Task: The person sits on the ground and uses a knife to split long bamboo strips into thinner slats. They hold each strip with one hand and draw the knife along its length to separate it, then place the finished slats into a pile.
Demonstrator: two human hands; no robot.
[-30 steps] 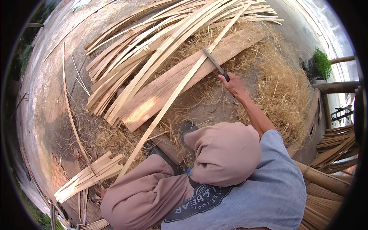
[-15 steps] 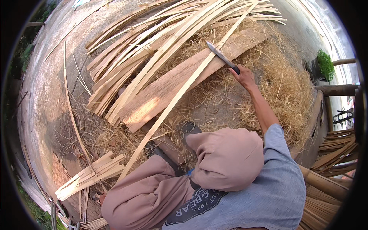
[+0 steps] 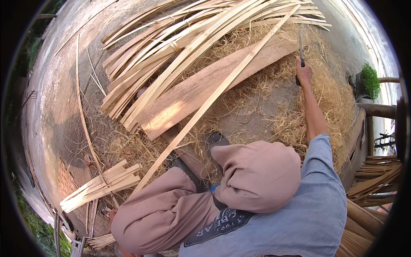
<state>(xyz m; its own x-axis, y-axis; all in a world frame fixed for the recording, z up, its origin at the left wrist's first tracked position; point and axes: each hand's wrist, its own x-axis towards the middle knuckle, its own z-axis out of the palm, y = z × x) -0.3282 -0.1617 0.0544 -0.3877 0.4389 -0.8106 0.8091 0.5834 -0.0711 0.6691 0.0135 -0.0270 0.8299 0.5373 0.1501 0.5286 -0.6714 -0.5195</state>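
Note:
My right hand [image 3: 304, 74] is wrapped around the black handle of a knife [image 3: 300, 41], held out at the far right with its blade pointing away from me. The blade is apart from the long pale wooden strip [image 3: 215, 95]. That strip, bamboo by its look, slants across a brown plank [image 3: 188, 97] and runs down behind my left knee. Only a small bit of my left hand [image 3: 113, 214] shows beside that knee. Its fingers are hidden, so whether it grips the strip's near end cannot be seen.
Bundled pale strips [image 3: 150, 70] lie beyond the plank on the left. Curly shavings [image 3: 325, 115] cover the ground around it. A short bundle [image 3: 102, 186] sits at the lower left. At the right are a potted plant [image 3: 370, 81], a wooden post [image 3: 376, 111] and more strips [image 3: 376, 175].
My right hand has moved the knife away from the strip, outward to the right, and the blade has swung from pointing left to pointing ahead. The strip still lies across the plank.

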